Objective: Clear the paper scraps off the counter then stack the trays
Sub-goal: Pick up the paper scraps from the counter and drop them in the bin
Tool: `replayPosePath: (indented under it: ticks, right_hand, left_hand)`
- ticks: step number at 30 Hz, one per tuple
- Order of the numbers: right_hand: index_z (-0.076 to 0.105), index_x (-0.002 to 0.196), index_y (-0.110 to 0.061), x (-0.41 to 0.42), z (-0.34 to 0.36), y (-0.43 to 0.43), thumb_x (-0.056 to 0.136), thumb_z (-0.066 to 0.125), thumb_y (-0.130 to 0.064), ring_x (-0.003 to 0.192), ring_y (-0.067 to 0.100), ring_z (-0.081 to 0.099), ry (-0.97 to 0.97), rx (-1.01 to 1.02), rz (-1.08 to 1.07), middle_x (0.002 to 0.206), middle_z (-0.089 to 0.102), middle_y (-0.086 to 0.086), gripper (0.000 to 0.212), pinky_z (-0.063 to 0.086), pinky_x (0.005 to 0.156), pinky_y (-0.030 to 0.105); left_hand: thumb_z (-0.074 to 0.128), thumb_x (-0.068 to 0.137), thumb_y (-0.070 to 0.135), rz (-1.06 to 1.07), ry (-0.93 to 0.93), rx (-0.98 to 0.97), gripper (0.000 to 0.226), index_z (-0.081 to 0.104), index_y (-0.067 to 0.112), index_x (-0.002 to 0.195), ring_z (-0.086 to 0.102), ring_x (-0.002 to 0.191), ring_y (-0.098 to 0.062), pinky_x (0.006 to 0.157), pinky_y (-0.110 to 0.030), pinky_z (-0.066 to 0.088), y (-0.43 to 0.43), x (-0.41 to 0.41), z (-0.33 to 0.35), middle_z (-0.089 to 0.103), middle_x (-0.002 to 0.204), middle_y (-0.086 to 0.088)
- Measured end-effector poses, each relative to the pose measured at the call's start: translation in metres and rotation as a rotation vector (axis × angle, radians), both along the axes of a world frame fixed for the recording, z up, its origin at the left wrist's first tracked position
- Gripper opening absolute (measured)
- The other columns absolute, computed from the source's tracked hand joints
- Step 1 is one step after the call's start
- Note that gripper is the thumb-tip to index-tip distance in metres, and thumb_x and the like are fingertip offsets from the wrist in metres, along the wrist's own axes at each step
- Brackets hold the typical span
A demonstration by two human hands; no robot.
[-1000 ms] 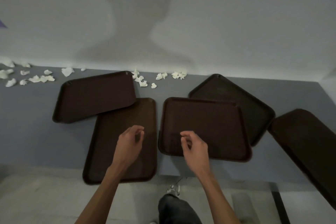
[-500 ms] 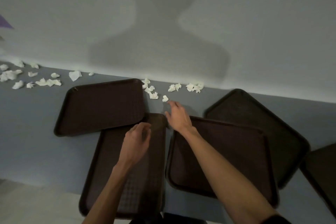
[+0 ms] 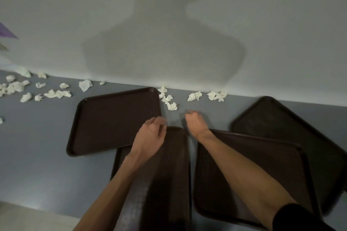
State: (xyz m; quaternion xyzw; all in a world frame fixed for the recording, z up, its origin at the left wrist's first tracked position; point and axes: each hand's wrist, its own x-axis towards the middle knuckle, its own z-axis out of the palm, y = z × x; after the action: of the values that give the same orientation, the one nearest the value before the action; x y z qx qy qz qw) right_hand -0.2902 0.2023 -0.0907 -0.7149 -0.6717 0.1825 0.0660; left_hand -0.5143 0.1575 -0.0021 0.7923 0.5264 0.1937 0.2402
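Three bunches of paper scraps (image 3: pixel 171 106) on the counter (image 3: pixel 37 155), all near the wall (image 3: pixel 169 24): a big scatter far left, one beside the back-left tray (image 3: pixel 114 118), one further right.

Right hand (image 3: pixel 195 122) is curled into a fist on the bare counter just below the middle bunch; can't tell if anything's inside.

Left hand (image 3: pixel 150 135) is loosely curled, nothing in it, over the spot where the back-left tray overlaps the front-left tray (image 3: pixel 169 174).

Front-right tray (image 3: pixel 253 165) lies partly on the back-right tray (image 3: pixel 281 127).
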Motion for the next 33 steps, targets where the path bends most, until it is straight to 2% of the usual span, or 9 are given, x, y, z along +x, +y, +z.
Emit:
replayPosePath:
  ticks: [5,9,12,14,16,17,20,26,33]
  right_hand:
    - [0.072,0.118,-0.008,0.014,0.010,-0.025,0.102,0.052,-0.002,0.106,0.038,0.070,0.044,-0.034,-0.147,0.116,0.070,0.019,0.026,0.055,0.090,0.042]
    - [0.068,0.106,-0.021,0.017,0.026,-0.060,0.100,0.058,-0.010,0.095,0.029,0.069,0.212,0.072,-0.303,0.102,0.072,0.010,0.016,0.051,0.079,0.032]
    - [0.068,0.099,-0.024,0.012,0.043,-0.093,0.097,0.070,-0.011,0.087,0.020,0.071,0.307,0.192,-0.392,0.093,0.076,0.001,0.013,0.055,0.079,0.031]
    - [0.072,0.097,-0.023,0.010,0.058,-0.115,0.095,0.075,-0.011,0.081,0.006,0.069,0.357,0.283,-0.455,0.086,0.074,-0.007,0.012,0.052,0.078,0.019]
    - [0.074,0.096,-0.023,0.008,0.071,-0.139,0.094,0.078,-0.011,0.079,-0.005,0.066,0.394,0.347,-0.518,0.082,0.070,-0.015,0.013,0.044,0.075,0.004]
    - [0.075,0.095,-0.024,0.008,0.077,-0.150,0.094,0.078,-0.012,0.080,-0.007,0.067,0.414,0.365,-0.549,0.081,0.071,-0.016,0.013,0.044,0.075,0.004]
    - [0.075,0.095,-0.028,0.009,0.092,-0.187,0.094,0.078,-0.015,0.082,-0.002,0.071,0.477,0.404,-0.634,0.080,0.073,-0.016,0.013,0.051,0.075,0.011]
    - [0.076,0.095,-0.030,0.024,0.113,-0.261,0.094,0.080,-0.018,0.081,-0.002,0.073,0.553,0.480,-0.813,0.079,0.075,-0.019,0.012,0.048,0.075,0.007]
    - [0.076,0.096,-0.035,0.061,0.117,-0.367,0.094,0.081,-0.025,0.083,-0.002,0.074,0.622,0.564,-1.034,0.079,0.077,-0.018,0.012,0.056,0.079,0.018]
  left_hand:
    - [0.055,0.098,0.013,-0.121,0.219,0.038,0.036,0.055,0.018,0.134,0.059,0.113,-0.032,0.092,-0.050,0.055,0.069,0.035,-0.015,0.059,0.128,-0.008]
    - [0.059,0.086,-0.009,-0.269,0.448,0.100,0.068,0.040,0.015,0.147,0.049,0.130,-0.038,0.107,-0.046,0.048,0.109,0.059,-0.041,0.040,0.145,-0.014]
    - [0.054,0.086,-0.015,-0.378,0.573,0.125,0.076,0.031,0.011,0.153,0.045,0.135,-0.039,0.112,-0.045,0.044,0.120,0.069,-0.057,0.033,0.150,-0.018]
    - [0.048,0.089,-0.016,-0.394,0.566,0.085,0.071,0.033,0.011,0.153,0.044,0.137,-0.037,0.115,-0.045,0.041,0.121,0.071,-0.063,0.036,0.146,-0.018]
    - [0.046,0.091,-0.014,-0.394,0.556,0.063,0.067,0.033,0.007,0.153,0.039,0.140,-0.035,0.119,-0.041,0.028,0.119,0.071,-0.070,0.041,0.146,-0.018]
    - [0.046,0.090,-0.013,-0.401,0.562,0.074,0.067,0.032,0.005,0.154,0.037,0.140,-0.033,0.120,-0.040,0.023,0.117,0.070,-0.072,0.042,0.146,-0.018]
    - [0.046,0.088,-0.015,-0.374,0.522,0.056,0.068,0.036,0.004,0.153,0.040,0.136,-0.035,0.120,-0.038,0.024,0.116,0.067,-0.082,0.043,0.144,-0.017]
    - [0.050,0.090,-0.015,-0.309,0.395,-0.004,0.040,0.064,0.004,0.123,0.062,0.115,-0.039,0.101,-0.047,0.051,0.098,0.076,-0.071,0.062,0.122,-0.022]
    - [0.057,0.099,0.008,-0.372,0.121,0.177,0.025,0.067,0.020,0.118,0.057,0.112,-0.035,0.096,-0.048,0.052,-0.008,0.138,-0.018,0.070,0.117,-0.010]
